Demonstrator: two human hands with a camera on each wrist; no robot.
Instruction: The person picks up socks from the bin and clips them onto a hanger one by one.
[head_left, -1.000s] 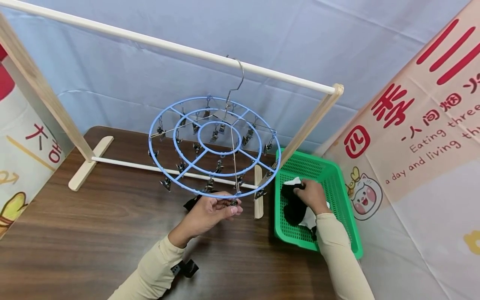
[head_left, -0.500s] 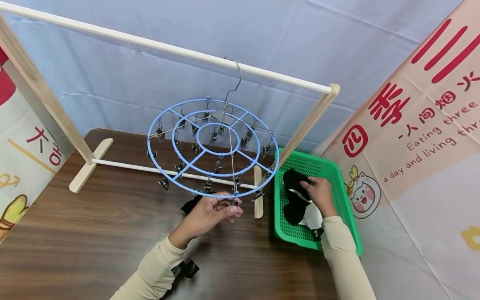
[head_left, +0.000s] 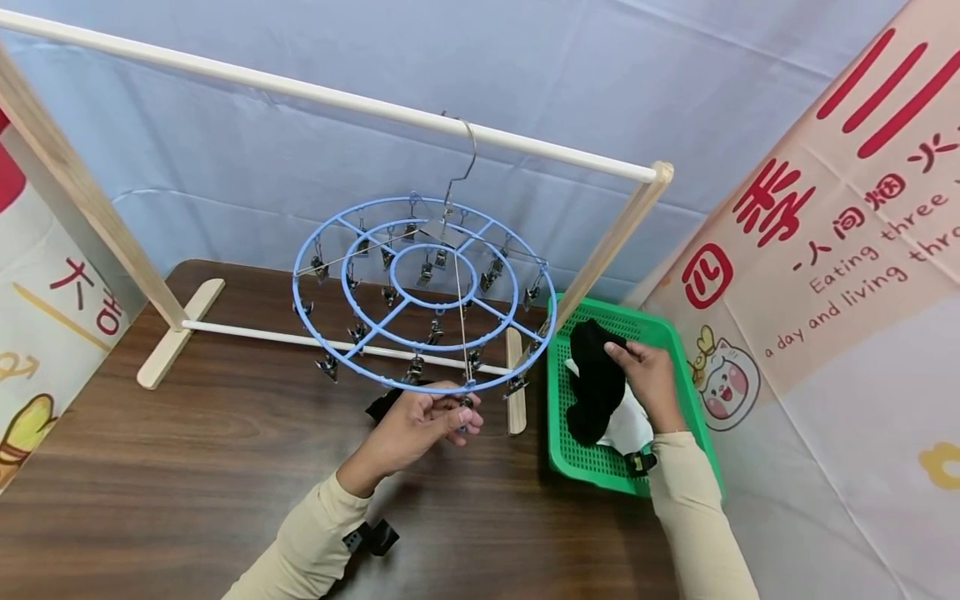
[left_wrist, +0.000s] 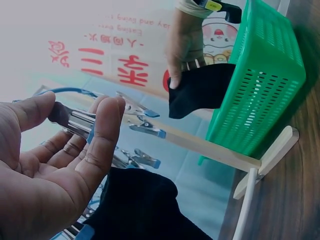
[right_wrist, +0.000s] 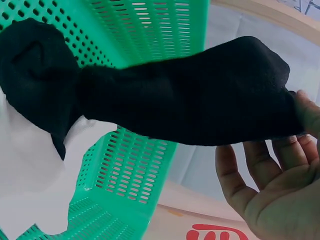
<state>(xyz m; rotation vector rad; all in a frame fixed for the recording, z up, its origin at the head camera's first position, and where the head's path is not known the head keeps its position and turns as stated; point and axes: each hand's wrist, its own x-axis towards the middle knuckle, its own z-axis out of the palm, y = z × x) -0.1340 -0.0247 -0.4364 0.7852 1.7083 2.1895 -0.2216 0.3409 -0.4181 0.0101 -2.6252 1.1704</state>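
Note:
My left hand (head_left: 412, 429) pinches a metal clip (left_wrist: 75, 119) at the near rim of a round blue clip hanger (head_left: 405, 310). Behind that hand a black sock (left_wrist: 145, 205) hangs, mostly hidden by the hand in the head view. Over the green basket (head_left: 561, 450), my right hand (head_left: 651, 379) pinches one end of another black sock (right_wrist: 200, 100) between thumb and fingers. The sock stretches down from the hand towards the basket. Inside the basket lie another black piece (right_wrist: 37, 65) and white cloth (right_wrist: 40, 165).
The hanger hooks over the white bar (head_left: 315, 92) of a wooden rack, whose right post (head_left: 611, 246) stands beside the basket. Several more clips (head_left: 416, 367) dangle from the rings. The brown table (head_left: 150, 483) is underneath, with printed cloth (head_left: 847, 275) at the right.
My right hand has drawn the black sock upward out of the pile, and it now hangs longer. My left hand has stayed at the clip.

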